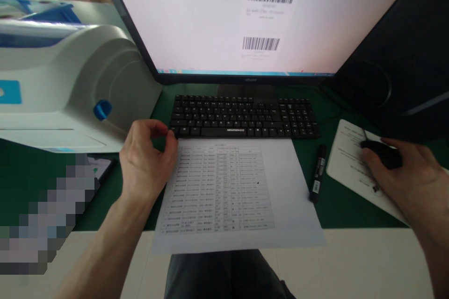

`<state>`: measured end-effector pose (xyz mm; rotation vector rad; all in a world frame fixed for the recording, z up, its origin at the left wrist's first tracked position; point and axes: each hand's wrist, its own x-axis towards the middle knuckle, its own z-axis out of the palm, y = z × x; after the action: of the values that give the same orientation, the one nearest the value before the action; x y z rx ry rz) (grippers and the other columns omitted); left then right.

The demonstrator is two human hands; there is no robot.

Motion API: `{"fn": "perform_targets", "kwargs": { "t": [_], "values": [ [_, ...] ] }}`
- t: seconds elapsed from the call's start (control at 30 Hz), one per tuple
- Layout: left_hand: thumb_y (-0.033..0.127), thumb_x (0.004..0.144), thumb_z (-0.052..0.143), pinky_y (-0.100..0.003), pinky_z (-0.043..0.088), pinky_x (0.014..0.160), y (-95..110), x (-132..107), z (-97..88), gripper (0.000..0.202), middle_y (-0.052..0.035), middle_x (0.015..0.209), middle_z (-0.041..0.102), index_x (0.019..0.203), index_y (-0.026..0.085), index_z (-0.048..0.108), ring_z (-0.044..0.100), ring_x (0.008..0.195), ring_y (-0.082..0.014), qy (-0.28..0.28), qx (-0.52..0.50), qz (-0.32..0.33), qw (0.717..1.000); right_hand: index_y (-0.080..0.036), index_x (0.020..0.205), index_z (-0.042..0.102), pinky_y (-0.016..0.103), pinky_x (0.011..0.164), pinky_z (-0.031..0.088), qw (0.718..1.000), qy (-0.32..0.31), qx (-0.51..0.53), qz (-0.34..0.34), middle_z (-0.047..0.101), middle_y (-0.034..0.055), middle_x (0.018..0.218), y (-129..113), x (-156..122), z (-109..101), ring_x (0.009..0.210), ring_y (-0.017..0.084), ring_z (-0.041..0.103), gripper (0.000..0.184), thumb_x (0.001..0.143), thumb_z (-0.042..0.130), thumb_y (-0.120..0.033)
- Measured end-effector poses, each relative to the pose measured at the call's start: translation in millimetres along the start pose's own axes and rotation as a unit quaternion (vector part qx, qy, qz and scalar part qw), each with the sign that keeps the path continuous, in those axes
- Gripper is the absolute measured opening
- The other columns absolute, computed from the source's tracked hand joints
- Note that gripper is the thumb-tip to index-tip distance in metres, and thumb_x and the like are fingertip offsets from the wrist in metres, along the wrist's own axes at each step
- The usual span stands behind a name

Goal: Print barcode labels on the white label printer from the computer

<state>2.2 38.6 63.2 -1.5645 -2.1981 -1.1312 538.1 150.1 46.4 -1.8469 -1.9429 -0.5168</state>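
Note:
My left hand (148, 156) is closed, with thumb and index fingertips together at the front left corner of the black keyboard (228, 117). Whether anything is between those fingertips is hidden. On the right, my right hand (416, 168) is wrapped over a black computer mouse (384, 153), which rests on a white notebook-like pad (351, 159) with printed lines. A printed table sheet (280, 187) lies in front of the keyboard and hangs past the desk's front edge. Above, the monitor (196, 18) displays two barcodes with small text under each.
A black marker (317, 173) lies between the sheet and the pad. At left stands a bulky grey-white machine (80, 79) with a blue knob. A phone-like dark-edged object (101, 168), partly pixelated, lies below it. The desk top (365, 210) is green.

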Motion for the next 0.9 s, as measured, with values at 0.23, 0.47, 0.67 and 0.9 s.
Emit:
{"fn": "perform_targets", "kwargs": {
  "t": [0.23,0.47,0.67,0.9],
  "values": [
    [0.040,0.107,0.062,-0.054,0.063,0.091,1.2,-1.2,-3.0,0.009,-0.0018,0.106,0.075,0.104,0.031,0.060,0.080,0.099,-0.0269,-0.003,0.011,-0.025,1.000,-0.012,0.137,0.082,0.049,0.087,0.054,1.000,0.000,0.012,-0.004,0.080,0.0248,0.132,1.8,-0.6,-1.0,0.115,0.041,0.077,0.082,0.101,0.057,-0.081],
    [0.043,0.107,0.063,-0.058,0.064,0.096,-3.7,1.2,3.2,0.013,-0.0080,0.114,0.072,0.109,0.030,0.061,0.076,0.110,-0.0320,-0.018,-0.012,0.013,1.000,-0.017,0.140,0.080,0.052,0.091,0.057,0.999,-0.044,0.004,0.025,0.078,0.0227,0.137,-1.8,0.6,-4.6,0.118,0.041,0.076,0.079,0.102,0.053,-0.081],
    [0.044,0.108,0.066,-0.065,0.062,0.117,-11.7,3.1,13.1,0.026,-0.0174,0.142,0.067,0.129,0.028,0.061,0.070,0.138,-0.0406,-0.047,-0.014,0.052,0.997,-0.016,0.139,0.078,0.055,0.094,0.061,0.998,-0.045,0.030,0.020,0.077,0.0227,0.134,-2.1,2.8,-2.5,0.117,0.042,0.076,0.075,0.100,0.056,-0.076],
    [0.052,0.118,0.053,-0.063,0.068,0.115,-16.8,-1.8,20.1,0.038,-0.0174,0.151,0.067,0.143,0.025,0.061,0.076,0.135,-0.0379,-0.072,0.000,0.107,0.992,-0.030,0.135,0.069,0.060,0.078,0.066,0.994,-0.035,0.094,0.044,0.074,0.0151,0.132,7.0,-3.9,17.3,0.101,0.044,0.080,0.062,0.100,0.055,-0.079]
  ]
}}
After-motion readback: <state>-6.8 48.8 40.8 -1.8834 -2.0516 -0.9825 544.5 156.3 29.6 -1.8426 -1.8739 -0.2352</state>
